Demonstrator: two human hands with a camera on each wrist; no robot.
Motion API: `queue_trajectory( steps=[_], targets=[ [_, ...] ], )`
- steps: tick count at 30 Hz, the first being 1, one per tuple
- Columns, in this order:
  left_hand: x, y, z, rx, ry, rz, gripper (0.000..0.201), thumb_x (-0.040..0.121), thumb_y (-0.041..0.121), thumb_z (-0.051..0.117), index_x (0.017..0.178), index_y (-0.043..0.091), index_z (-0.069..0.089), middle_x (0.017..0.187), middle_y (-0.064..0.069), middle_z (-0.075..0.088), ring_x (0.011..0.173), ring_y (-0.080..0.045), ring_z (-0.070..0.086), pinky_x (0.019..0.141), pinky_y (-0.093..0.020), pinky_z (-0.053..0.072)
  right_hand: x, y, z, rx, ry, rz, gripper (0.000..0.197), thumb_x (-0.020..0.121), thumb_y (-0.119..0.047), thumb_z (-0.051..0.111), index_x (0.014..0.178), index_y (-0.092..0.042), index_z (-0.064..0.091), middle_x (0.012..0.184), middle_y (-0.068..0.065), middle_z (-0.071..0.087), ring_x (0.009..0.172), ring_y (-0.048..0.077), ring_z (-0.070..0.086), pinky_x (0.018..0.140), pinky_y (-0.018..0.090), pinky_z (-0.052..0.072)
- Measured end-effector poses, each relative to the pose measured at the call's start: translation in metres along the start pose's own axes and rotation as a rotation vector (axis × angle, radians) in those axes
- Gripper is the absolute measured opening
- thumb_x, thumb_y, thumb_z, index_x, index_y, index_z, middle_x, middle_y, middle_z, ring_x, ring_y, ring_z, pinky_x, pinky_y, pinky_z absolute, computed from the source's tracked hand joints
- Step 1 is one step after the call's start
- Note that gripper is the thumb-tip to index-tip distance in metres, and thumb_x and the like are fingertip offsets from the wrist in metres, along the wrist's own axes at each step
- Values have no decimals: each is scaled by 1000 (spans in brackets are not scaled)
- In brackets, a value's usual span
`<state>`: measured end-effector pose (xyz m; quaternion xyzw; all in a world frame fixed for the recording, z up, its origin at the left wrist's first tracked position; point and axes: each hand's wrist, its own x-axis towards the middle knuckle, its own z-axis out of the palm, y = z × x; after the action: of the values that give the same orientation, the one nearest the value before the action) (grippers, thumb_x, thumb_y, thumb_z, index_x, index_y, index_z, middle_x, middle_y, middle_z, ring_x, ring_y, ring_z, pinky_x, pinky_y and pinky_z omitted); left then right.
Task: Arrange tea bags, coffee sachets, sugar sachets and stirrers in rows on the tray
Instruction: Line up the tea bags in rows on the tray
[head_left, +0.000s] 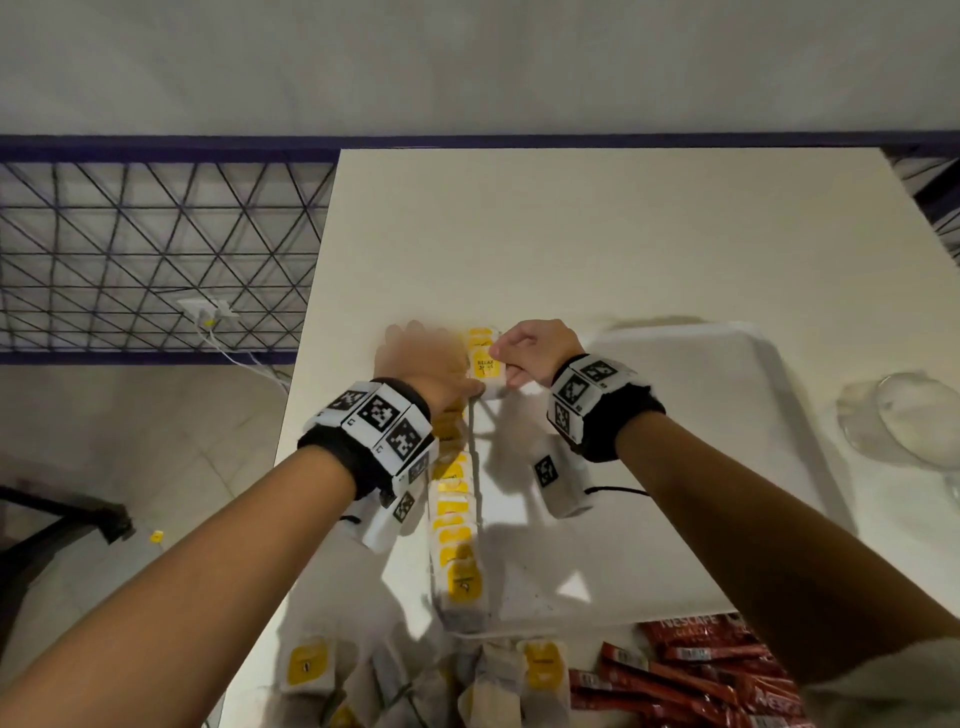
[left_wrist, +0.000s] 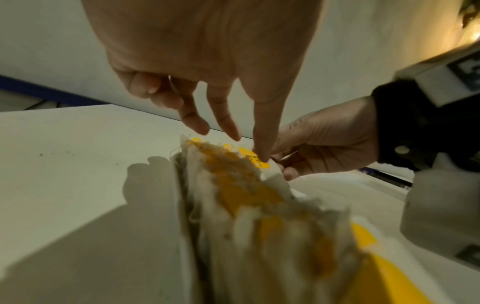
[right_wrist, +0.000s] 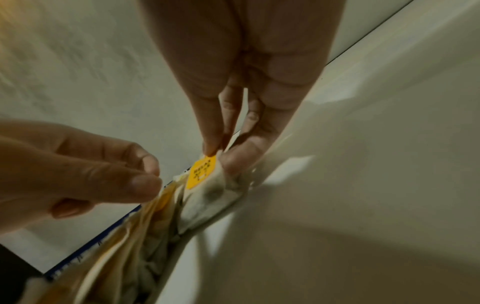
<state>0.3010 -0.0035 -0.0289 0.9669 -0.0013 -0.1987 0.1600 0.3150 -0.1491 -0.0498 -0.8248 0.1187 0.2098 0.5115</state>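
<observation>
Left hand sits at the far end of the tea bag row, which runs along the left edge of the tray. Head view blurs the hand; can't read its fingers there. Left wrist view fills that in: fingers straight and spread, pointing down, index tip touching the yellow tag of the far tea bag, not clamped on anything. That view also shows the row standing on edge against the tray's left wall, bags packed together.

Far tea bag is the last one in the row, near the tray's far-left corner. Right hand is just to its right. Head view shows only a curled hand against the bag. Right wrist view gives the grip: thumb and fingers pinched together on the top edge of the bag above the yellow tag.

Only the head view shows the rest. Loose tea bags are piled at the near edge of the table, left of centre. Red coffee sachets are heaped just right of them, by the tray's near edge. A clear glass stands off the tray's right side near the table's right edge. Sugar sachets and stirrers aren't identifiable in any view.
</observation>
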Motion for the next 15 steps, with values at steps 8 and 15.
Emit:
queue_trajectory(
  steps=[8, 15],
  targets=[
    [8, 11, 14, 186, 27, 87, 65, 72, 67, 60, 110, 14, 57, 118, -8, 41, 114, -27, 34, 94, -34, 31, 1, 5, 5, -30, 27, -12, 13, 83, -15, 67, 72, -14, 59, 59, 3, 55, 53, 15, 49, 72, 31, 51],
    [10, 10, 14, 201, 53, 73, 66, 72, 69, 59, 110, 15, 59, 119, -8, 41, 116, -27, 33, 94, -34, 30, 3, 8, 8, -7, 40, 13, 22, 81, -7, 66, 103, -1, 67, 63, 2, 55, 75, 22, 57, 89, 39, 53]
  ],
)
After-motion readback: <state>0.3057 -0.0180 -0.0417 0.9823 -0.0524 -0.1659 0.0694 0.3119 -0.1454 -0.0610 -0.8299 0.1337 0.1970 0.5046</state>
